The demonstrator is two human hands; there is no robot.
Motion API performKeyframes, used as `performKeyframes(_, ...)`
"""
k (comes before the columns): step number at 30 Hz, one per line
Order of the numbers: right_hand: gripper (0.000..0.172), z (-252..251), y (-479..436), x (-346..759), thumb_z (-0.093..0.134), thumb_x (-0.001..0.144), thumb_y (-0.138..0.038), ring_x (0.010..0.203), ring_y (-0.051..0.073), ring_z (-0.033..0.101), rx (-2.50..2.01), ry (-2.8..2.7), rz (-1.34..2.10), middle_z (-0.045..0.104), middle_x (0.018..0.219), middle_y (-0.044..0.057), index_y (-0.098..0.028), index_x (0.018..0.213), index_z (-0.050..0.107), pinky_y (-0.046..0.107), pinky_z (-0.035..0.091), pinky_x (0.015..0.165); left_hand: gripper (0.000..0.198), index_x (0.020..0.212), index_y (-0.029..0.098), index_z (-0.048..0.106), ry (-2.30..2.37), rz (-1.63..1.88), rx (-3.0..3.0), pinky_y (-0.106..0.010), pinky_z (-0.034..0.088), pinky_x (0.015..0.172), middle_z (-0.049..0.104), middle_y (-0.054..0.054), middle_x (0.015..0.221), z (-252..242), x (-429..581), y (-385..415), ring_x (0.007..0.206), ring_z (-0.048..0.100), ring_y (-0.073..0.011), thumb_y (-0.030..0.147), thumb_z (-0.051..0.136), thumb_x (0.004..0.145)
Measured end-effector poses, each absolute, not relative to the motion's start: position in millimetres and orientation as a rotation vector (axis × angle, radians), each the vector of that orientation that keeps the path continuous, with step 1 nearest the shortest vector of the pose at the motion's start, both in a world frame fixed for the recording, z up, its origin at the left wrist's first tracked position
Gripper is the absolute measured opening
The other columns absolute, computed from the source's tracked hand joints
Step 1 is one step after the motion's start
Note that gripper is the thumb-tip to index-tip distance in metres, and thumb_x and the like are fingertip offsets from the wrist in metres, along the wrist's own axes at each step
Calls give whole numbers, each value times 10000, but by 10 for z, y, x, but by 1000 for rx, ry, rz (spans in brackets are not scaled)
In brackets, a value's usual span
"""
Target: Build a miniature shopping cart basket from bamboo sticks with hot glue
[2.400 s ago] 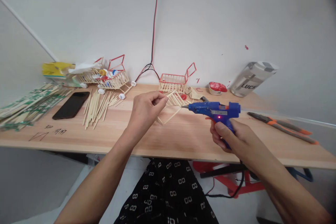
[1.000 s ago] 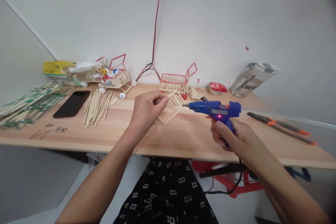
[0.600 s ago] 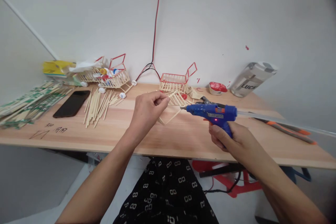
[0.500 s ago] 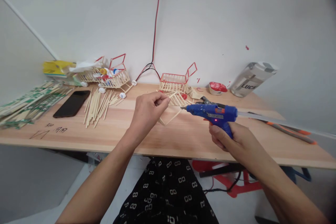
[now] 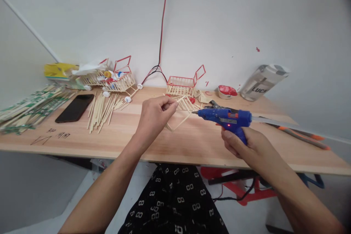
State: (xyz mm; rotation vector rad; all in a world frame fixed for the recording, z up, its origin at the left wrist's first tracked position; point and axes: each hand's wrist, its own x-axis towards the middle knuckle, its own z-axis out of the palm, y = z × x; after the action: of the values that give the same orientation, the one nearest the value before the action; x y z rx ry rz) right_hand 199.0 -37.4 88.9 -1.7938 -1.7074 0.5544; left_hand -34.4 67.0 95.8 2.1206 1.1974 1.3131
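Observation:
My left hand (image 5: 157, 117) pinches a small frame of pale wooden sticks (image 5: 182, 121) just above the table, left of centre. Its lower part hangs open like a square, and slats show at its upper right. Wrapped round the handle of a blue glue gun (image 5: 226, 116), my right hand (image 5: 244, 142) is to the right. The gun's nozzle points left, close to the frame's right corner, and a red light glows on its body. A clear glue stick (image 5: 274, 121) comes out of its back end.
Behind stands a stick cart with red rims (image 5: 181, 86). Loose sticks (image 5: 102, 113), a black phone (image 5: 75, 108) and two filled carts (image 5: 119, 80) are at left. A red-stained bowl (image 5: 227, 92), a tilted clear container (image 5: 263, 82) and orange-grey pliers (image 5: 304, 137) are at right.
My right hand and the glue gun have moved slightly right, so the nozzle is a little farther from the frame. My left hand has stayed almost still.

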Motion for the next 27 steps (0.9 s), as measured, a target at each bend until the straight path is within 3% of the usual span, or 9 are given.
performKeyframes(8,488,902,-321,1965,413,853,-643,511,124,424,-1822,-1710,514,488,554,-1,-216,617,414,271,341,499,179,718,153,720,1201,1305,2127,-224,345,547,600,19,592,946,-336,656,551,472,-95,218,582,813)
performKeyframes(22,434,893,-383,2022,472,876,-602,518,116,425,-1732,-1647,550,506,590,-7,-193,740,527,255,356,491,182,684,163,696,1171,1319,2145,-220,322,533,491,47,532,917,-315,662,533,423,-86,225,582,810)
performKeyframes(27,376,938,-399,2028,486,894,-561,527,114,443,-1614,-1556,579,519,624,-9,-200,826,569,250,374,498,177,700,163,702,1184,1306,2143,-226,332,537,529,42,545,912,-305,656,536,443,-88,237,591,817)
